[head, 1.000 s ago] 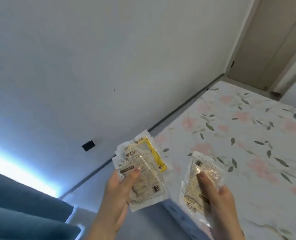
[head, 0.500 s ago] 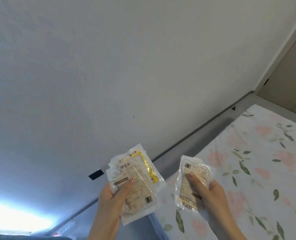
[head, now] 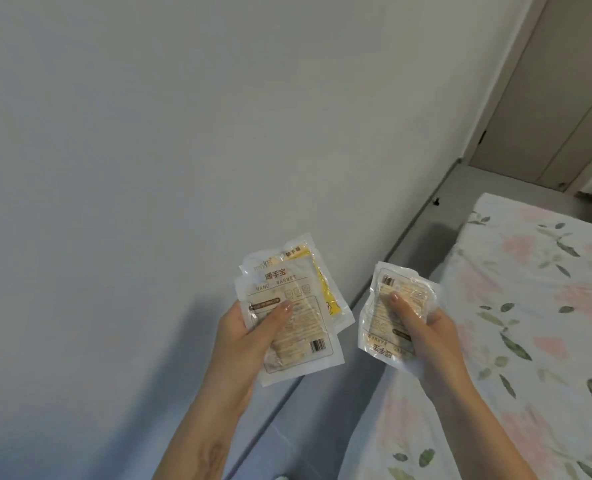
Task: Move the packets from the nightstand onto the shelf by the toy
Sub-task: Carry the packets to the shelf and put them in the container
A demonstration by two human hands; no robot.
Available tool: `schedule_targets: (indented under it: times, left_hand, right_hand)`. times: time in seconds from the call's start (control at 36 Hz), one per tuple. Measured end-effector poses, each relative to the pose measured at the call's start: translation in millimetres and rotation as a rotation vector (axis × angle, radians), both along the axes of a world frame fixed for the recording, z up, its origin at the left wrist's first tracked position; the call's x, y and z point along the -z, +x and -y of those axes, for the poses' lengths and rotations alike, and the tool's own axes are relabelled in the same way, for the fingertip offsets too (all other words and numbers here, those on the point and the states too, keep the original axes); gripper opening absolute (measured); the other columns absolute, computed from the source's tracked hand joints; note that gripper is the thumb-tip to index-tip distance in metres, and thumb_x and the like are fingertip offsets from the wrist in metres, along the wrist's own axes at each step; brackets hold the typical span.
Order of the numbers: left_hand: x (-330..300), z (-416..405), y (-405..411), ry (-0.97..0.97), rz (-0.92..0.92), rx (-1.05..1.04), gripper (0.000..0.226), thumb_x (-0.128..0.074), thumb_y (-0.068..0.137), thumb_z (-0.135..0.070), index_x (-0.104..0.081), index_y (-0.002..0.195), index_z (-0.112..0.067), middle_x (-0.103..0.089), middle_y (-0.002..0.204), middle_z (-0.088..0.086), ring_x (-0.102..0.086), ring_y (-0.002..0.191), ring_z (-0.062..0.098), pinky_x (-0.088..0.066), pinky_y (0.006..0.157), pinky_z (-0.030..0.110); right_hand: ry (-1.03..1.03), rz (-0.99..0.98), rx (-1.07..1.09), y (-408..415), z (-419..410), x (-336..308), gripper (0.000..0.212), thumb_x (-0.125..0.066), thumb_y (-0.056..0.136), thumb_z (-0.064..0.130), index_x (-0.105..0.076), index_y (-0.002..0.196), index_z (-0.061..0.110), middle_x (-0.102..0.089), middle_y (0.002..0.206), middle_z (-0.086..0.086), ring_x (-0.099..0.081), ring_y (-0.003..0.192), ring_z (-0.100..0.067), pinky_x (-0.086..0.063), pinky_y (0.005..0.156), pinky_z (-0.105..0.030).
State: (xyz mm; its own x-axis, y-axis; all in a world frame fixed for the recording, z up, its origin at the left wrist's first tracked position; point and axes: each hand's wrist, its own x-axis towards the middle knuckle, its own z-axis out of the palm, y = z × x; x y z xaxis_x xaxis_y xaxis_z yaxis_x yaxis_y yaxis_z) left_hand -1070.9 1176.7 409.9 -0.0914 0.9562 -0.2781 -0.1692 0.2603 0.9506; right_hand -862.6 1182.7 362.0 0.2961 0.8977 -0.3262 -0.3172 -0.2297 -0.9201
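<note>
Hand-warmer packets (head: 289,306) fanned in left hand (head: 249,341), single packet (head: 396,313) pinched in right hand (head: 426,344); view swung from bed (head: 529,323) toward wall; shelf unseen.

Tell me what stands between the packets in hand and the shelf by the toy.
Cannot be judged: neither shelf nor toy is in view. The left hand grips a fanned stack of packets; the right hand grips a single packet. Ahead are only the wall and bed.
</note>
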Motion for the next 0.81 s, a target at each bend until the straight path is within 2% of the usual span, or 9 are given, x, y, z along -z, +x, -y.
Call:
schedule_targets:
  times: [0.06,0.22,0.42,0.56,0.67,0.81]
  left_hand:
    - [-8,-36,7,0.029,0.005,0.058,0.017,-0.065,0.085,-0.009,-0.070,0.096,-0.020,-0.076,0.096,0.002,-0.072,0.091,0.020,-0.056,0.082,0.042]
    - [-22,-126,48,0.103,0.042,0.224,0.018,-0.066,0.084,-0.010,-0.068,0.099,-0.018,-0.076,0.096,0.001,-0.072,0.092,0.019,-0.057,0.083,0.042]
    - [-11,-227,110,0.102,0.074,0.352,0.019,-0.065,0.085,-0.010,-0.068,0.102,-0.017,-0.075,0.099,0.003,-0.072,0.094,0.020,-0.055,0.086,0.046]
    - [7,-326,189,0.083,0.071,0.423,0.017,-0.065,0.085,-0.011,-0.069,0.100,-0.018,-0.075,0.098,0.003,-0.072,0.094,0.022,-0.054,0.088,0.050]
    - [6,-410,272,0.081,0.107,0.440,0.017,-0.066,0.085,-0.011,-0.068,0.101,-0.016,-0.076,0.097,0.003,-0.072,0.092,0.021,-0.056,0.085,0.047]
    - [-13,-502,365,0.067,0.191,0.475,0.017,-0.065,0.084,-0.012,-0.067,0.100,-0.017,-0.076,0.096,0.002,-0.073,0.091,0.019,-0.059,0.077,0.042]
  right_hand:
    - [0.030,0.026,0.049,3,-23,-6,0.012,-0.068,0.085,0.021,-0.070,0.096,0.014,-0.075,0.074,0.002,-0.072,0.065,-0.012,-0.053,0.050,-0.018]
    - [0.084,0.043,0.212,31,-85,-24,0.009,-0.068,0.085,0.019,-0.071,0.092,0.016,-0.076,0.080,-0.002,-0.073,0.074,-0.018,-0.057,0.058,-0.027]
    - [0.127,0.061,0.348,91,-162,-26,0.008,-0.068,0.085,0.019,-0.071,0.091,0.015,-0.076,0.084,-0.005,-0.073,0.077,-0.021,-0.059,0.065,-0.033]
    - [0.113,0.109,0.421,163,-240,-13,0.010,-0.068,0.085,0.021,-0.071,0.091,0.014,-0.076,0.080,-0.002,-0.073,0.074,-0.018,-0.057,0.061,-0.028]
    - [0.086,0.130,0.499,242,-305,-17,0.010,-0.067,0.085,0.021,-0.070,0.092,0.014,-0.076,0.076,0.001,-0.073,0.069,-0.014,-0.055,0.054,-0.022]
    - [0.081,0.188,0.549,335,-375,-47,0.004,-0.067,0.085,0.020,-0.069,0.086,0.017,-0.075,0.072,0.003,-0.072,0.066,-0.012,-0.056,0.053,-0.021]
